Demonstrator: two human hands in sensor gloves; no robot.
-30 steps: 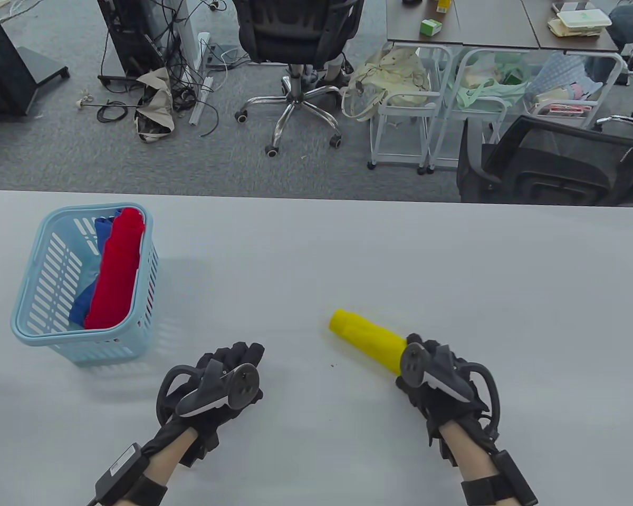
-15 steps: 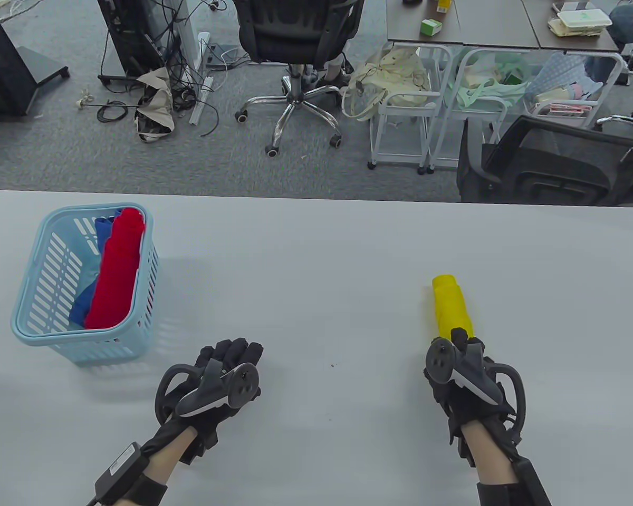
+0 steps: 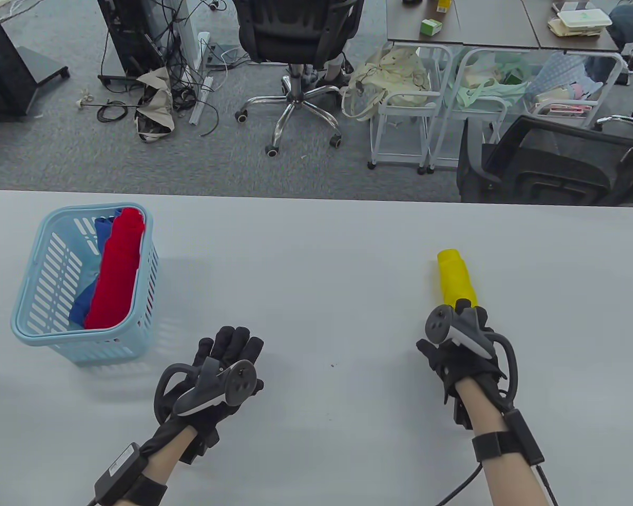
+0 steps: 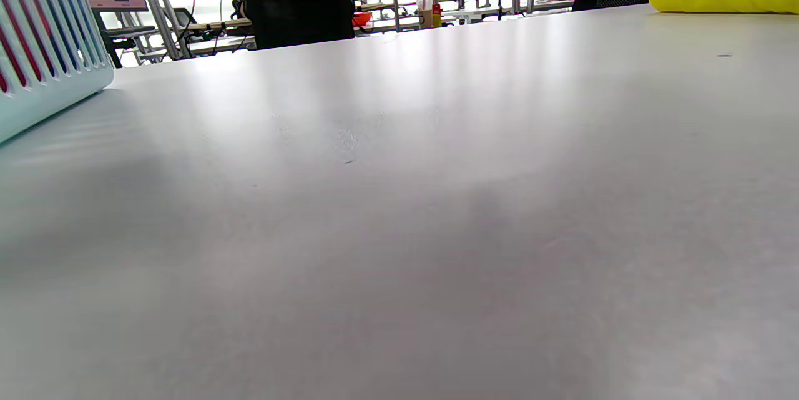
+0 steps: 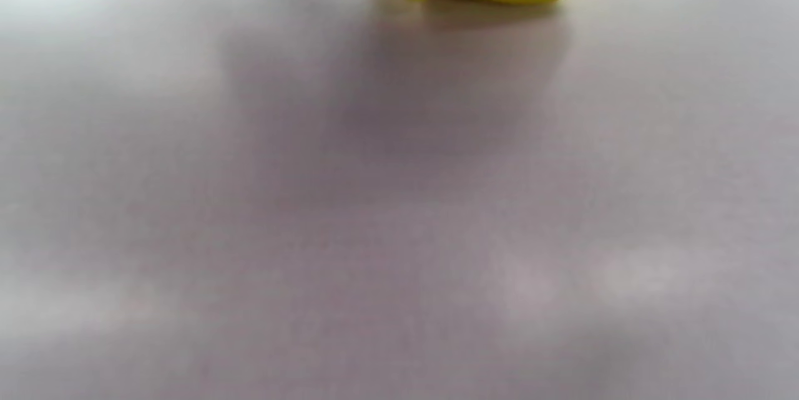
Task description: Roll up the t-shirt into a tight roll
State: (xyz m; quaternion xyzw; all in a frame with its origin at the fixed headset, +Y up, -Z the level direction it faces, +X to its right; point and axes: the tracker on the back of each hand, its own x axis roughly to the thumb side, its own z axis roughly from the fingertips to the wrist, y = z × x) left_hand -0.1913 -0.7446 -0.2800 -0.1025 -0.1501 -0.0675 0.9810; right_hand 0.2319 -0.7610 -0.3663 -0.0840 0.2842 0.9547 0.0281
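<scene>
Right hand grips the near end of the yellow t-shirt roll, tight and spiral-ended, well right of the blue basket; left hand lies flat, fingers straight.

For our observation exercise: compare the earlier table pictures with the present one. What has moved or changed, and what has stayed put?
The right hand, gripping the yellow roll, swung it from pointing left to pointing away, carrying it rightward and further up the table. The left hand stayed in place; its fingers straightened slightly. The blue basket with the red roll did not move.
</scene>
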